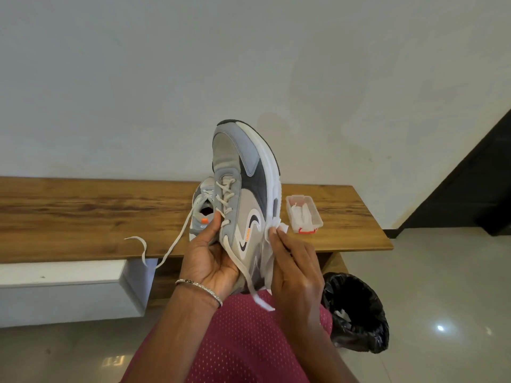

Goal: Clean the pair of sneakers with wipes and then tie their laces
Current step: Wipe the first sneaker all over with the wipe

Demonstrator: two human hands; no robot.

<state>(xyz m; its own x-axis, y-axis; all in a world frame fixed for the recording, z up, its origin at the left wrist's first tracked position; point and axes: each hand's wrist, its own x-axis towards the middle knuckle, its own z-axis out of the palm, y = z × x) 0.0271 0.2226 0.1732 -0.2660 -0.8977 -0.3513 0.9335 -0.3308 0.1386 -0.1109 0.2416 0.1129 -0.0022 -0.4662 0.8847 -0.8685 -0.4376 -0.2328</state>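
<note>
Wooden bench [83,214]; black-lined bin [356,313] holding perhaps 1 white scrap, on tiled floor [442,272].

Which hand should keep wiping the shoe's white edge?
Probably the right hand: it already presses the wipe against the sole of the raised shoe. The left hand is busy gripping that shoe by its lace side.

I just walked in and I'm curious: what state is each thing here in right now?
Held grey-and-white sneaker: toe up, laces untied.
Second grey sneaker: standing on the wooden bench, laces untied.
White wipe: pressed against the held sneaker's sole.
Clear plastic wipe box: open.
Black-lined bin: open, white scraps inside.
Left hand: gripping the sneaker.
Right hand: holding the wipe.
</note>
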